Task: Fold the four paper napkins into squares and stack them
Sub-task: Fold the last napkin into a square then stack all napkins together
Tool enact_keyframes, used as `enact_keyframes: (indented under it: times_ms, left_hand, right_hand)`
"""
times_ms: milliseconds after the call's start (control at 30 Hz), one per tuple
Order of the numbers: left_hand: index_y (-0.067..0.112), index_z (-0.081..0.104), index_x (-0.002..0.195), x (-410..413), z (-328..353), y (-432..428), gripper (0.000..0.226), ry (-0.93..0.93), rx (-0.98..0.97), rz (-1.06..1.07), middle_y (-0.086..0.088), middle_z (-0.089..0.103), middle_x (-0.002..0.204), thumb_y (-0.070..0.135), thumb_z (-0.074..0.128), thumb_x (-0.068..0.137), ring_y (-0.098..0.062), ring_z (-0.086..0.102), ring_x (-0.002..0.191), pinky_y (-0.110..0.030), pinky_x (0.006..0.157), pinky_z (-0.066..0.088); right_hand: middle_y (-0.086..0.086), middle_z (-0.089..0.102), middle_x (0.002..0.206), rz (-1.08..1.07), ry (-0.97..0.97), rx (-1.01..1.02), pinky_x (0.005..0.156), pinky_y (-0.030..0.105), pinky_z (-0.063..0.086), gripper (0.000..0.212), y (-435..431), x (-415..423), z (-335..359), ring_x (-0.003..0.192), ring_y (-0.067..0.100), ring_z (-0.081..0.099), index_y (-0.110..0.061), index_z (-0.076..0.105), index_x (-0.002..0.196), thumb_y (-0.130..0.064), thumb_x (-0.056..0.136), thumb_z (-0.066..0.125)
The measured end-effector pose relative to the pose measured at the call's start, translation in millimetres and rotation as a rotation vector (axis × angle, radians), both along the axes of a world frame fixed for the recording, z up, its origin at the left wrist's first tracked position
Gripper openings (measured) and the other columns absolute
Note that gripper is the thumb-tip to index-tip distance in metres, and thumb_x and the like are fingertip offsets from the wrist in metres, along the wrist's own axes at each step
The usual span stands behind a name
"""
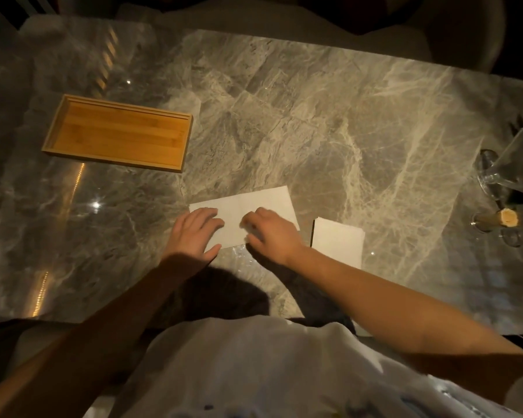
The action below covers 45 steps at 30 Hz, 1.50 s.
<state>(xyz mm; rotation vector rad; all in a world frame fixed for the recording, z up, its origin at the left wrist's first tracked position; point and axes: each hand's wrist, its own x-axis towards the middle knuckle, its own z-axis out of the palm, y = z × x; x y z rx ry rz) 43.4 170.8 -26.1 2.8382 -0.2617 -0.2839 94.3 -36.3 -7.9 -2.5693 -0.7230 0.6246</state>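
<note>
A white paper napkin [254,203] lies as a long rectangle on the marble table [314,131], near the front edge. My left hand [195,233] rests flat on its left end, fingers spread. My right hand [272,233] lies on its right half, fingertips curled and pinching at the paper near the middle. A stack of white napkins [337,242] sits just right of my right wrist, partly hidden by the forearm.
An empty wooden tray [118,135] lies at the left of the table. At the right edge stand clear glasses [501,164] and a corked bottle top [507,218]. A chair back shows beyond the far right corner.
</note>
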Motion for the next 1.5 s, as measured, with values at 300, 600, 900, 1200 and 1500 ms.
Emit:
enact_keyframes:
  times_ms: [300, 600, 900, 1200, 1500]
  left_hand:
    - [0.021, 0.067, 0.110, -7.1, 5.7, -13.0, 0.042, -0.024, 0.035, -0.032, -0.001, 0.065, 0.105, 0.040, 0.047, 0.079, -0.022, 0.057, 0.103, -0.040, 0.102, 0.025]
    - [0.022, 0.048, 0.133, -14.3, -4.1, -11.0, 0.054, -0.070, 0.007, -0.155, 0.000, 0.044, 0.145, 0.022, 0.057, 0.080, -0.017, 0.041, 0.133, -0.043, 0.111, 0.022]
    - [0.029, 0.021, 0.146, 0.8, -17.3, 10.6, 0.063, 0.163, 0.028, -0.197, 0.010, 0.008, 0.159, 0.031, 0.047, 0.089, -0.011, 0.005, 0.146, -0.048, 0.116, 0.001]
    - [0.019, 0.034, 0.144, -17.9, -22.4, 9.9, 0.061, 0.048, 0.037, -0.226, 0.003, 0.025, 0.155, 0.027, 0.053, 0.087, -0.014, 0.020, 0.144, -0.041, 0.115, -0.001]
    - [0.030, 0.036, 0.141, -8.2, -10.4, 17.2, 0.071, 0.094, -0.012, -0.219, 0.010, 0.030, 0.153, 0.005, 0.052, 0.076, -0.009, 0.024, 0.142, -0.046, 0.116, -0.008]
  right_hand:
    - [-0.001, 0.055, 0.121, 0.007, -0.130, -0.116, 0.099, 0.042, 0.034, 0.026, -9.3, 18.6, -4.2, 0.120, 0.022, 0.046, -0.020, 0.054, 0.112, -0.027, 0.087, 0.052]
    - [0.004, 0.042, 0.148, 0.216, -0.103, -0.093, 0.111, 0.044, 0.029, 0.044, -32.9, -7.8, -8.6, 0.138, 0.022, 0.034, -0.023, 0.044, 0.136, -0.028, 0.092, 0.048]
    - [0.000, 0.040, 0.146, 0.248, -0.091, -0.118, 0.112, 0.041, 0.026, 0.044, -45.8, -5.3, -6.0, 0.136, 0.018, 0.034, -0.024, 0.045, 0.133, -0.034, 0.091, 0.052]
    - [0.003, 0.047, 0.134, 0.252, -0.108, -0.120, 0.111, 0.045, 0.023, 0.048, -30.0, -28.5, -9.9, 0.129, 0.023, 0.038, -0.025, 0.053, 0.125, -0.040, 0.081, 0.066]
    - [-0.002, 0.059, 0.110, -0.009, -0.008, 0.086, 0.096, 0.037, 0.037, 0.014, -19.3, -24.6, -4.0, 0.107, 0.019, 0.050, -0.020, 0.061, 0.098, -0.028, 0.090, 0.053]
